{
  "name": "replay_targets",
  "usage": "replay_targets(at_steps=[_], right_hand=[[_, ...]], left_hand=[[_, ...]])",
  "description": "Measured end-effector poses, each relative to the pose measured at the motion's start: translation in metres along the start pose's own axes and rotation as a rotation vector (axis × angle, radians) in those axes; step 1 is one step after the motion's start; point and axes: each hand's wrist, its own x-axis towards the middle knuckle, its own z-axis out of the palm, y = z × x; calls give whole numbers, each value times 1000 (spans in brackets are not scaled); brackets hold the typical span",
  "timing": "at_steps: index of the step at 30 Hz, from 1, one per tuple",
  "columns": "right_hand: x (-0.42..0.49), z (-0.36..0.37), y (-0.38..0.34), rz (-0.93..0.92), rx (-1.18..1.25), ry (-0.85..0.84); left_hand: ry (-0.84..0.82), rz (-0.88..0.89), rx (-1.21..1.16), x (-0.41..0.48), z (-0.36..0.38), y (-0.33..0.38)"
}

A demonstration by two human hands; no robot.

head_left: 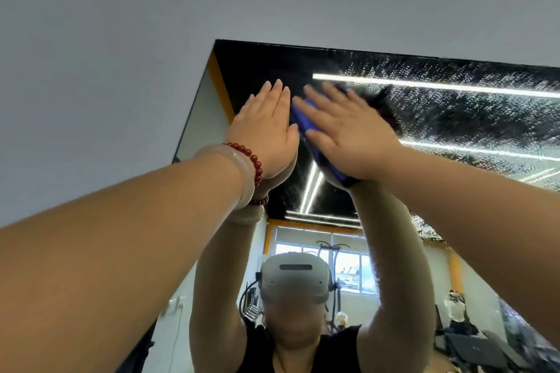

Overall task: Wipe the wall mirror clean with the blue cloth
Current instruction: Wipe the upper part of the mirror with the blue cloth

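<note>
Fingers (328, 100) of the raised right hand (351, 133) lie straight, slightly spread, pressing the blue cloth (303, 119) against the wall mirror (454, 118); left hand (263, 130), fingers together, lies flat on the glass beside it.

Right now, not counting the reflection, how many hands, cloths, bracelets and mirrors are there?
Hands: 2, left hand and right hand
Cloths: 1, blue cloth
Bracelets: 2, red bead bracelet and pale bangle
Mirrors: 1, wall mirror
Total: 6
</note>
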Motion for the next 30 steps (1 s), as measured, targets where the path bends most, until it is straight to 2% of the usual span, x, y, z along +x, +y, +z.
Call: replay_targets(at_steps=[2,3,6,7,8,11,12,13,17,19,21,23,28,30], right_hand=[[-2,-1,6,-100,-2,-37],[3,0,14,-51,-8,-30],[19,3,29,302,-9,12],[21,3,24,360,-4,24],[20,4,16,347,-5,33],[8,5,-8,10,2,34],[6,4,-5,-51,0,19],[9,3,2,-31,2,11],[27,3,17,410,19,31],[30,4,-2,364,21,46],[26,6,-18,154,27,38],[24,4,-13,50,35,19],[32,2,5,340,26,42],[28,2,-6,222,31,50]], left_hand=[[14,-1,9,1,3,1],[18,1,16,0,4,1],[19,-4,24,-2,6,0],[23,-6,25,-3,6,0],[26,-3,25,-3,7,0],[36,5,12,-3,8,-2],[37,5,10,-3,8,-2],[34,6,15,-3,8,-2],[22,-3,38,-4,7,-3],[34,2,30,-4,8,-4],[51,-1,2,-4,8,-5],[52,0,0,-5,7,-6],[27,-2,20,-5,5,-6],[29,3,20,-4,5,-6]])
